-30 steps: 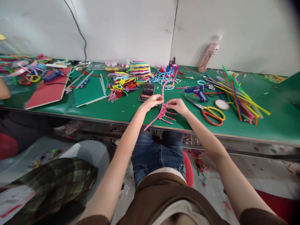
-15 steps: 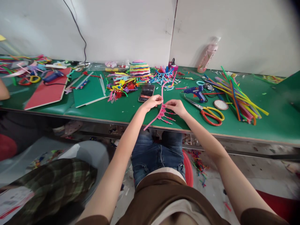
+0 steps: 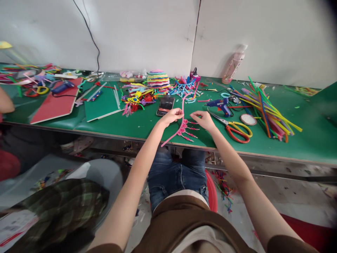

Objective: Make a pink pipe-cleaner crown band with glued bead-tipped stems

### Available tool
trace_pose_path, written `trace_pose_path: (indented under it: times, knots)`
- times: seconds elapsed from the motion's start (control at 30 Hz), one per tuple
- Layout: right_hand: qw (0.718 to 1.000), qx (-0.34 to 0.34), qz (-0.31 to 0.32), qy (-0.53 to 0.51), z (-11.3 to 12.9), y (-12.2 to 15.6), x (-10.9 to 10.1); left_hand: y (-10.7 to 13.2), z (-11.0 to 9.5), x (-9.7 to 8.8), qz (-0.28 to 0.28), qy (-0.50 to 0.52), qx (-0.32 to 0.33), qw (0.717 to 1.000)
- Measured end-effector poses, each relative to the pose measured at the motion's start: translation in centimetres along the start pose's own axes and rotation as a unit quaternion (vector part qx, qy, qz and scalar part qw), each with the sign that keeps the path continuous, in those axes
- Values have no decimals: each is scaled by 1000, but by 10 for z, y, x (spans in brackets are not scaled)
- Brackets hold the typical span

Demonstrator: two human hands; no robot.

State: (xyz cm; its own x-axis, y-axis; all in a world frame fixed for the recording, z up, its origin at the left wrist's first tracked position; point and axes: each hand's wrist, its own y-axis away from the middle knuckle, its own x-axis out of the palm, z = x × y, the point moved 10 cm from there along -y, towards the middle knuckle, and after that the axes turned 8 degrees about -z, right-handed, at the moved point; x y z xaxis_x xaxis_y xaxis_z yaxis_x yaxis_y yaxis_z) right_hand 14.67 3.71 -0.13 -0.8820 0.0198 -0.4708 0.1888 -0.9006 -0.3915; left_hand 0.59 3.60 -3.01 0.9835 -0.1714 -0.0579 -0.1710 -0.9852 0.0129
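My left hand point(image 3: 173, 117) pinches a long pink pipe cleaner point(image 3: 171, 137) that stands curved over the table, near its front edge. Small pink rosettes point(image 3: 183, 128) sit along its right side, and several thin beaded strands point(image 3: 191, 135) reach right from them. My right hand point(image 3: 204, 120) is just right of the strip, apart from it, with thumb and forefinger drawn together. Whatever may be between those fingertips is too small to make out. Behind my left hand lies a phone point(image 3: 165, 105).
To the right lie scissors point(image 3: 238, 131), a blue glue gun point(image 3: 219, 104), a round white dish point(image 3: 248, 119) and loose pipe cleaners point(image 3: 268, 109). A bottle point(image 3: 234, 65) leans on the wall. Colourful pieces and a striped dome point(image 3: 158, 79) stand behind; a red board point(image 3: 56, 102) lies left.
My right hand has moved off the pink strip to the right, uncovering the upper rosette and a further strand. My left hand keeps its hold. The view has shifted slightly.
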Motion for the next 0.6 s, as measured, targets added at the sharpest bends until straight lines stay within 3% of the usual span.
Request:
trace_pose_path:
  times: [0.17,0.33,0.47,0.6]
  knots:
    - [1000,-6,-23,-21,-1,-4,-7,0,-1,-3,-8,-25,-3,1000]
    - [994,12,-70,-83,-9,-9,-24,-14,1,3,-22,-121,-19,992]
    - [995,9,-74,-72,-10,-4,-38,-32,-4,17,-11,-212,35,977]
    - [998,-8,-68,-7,-5,6,-52,-26,-16,10,-46,-302,97,947]
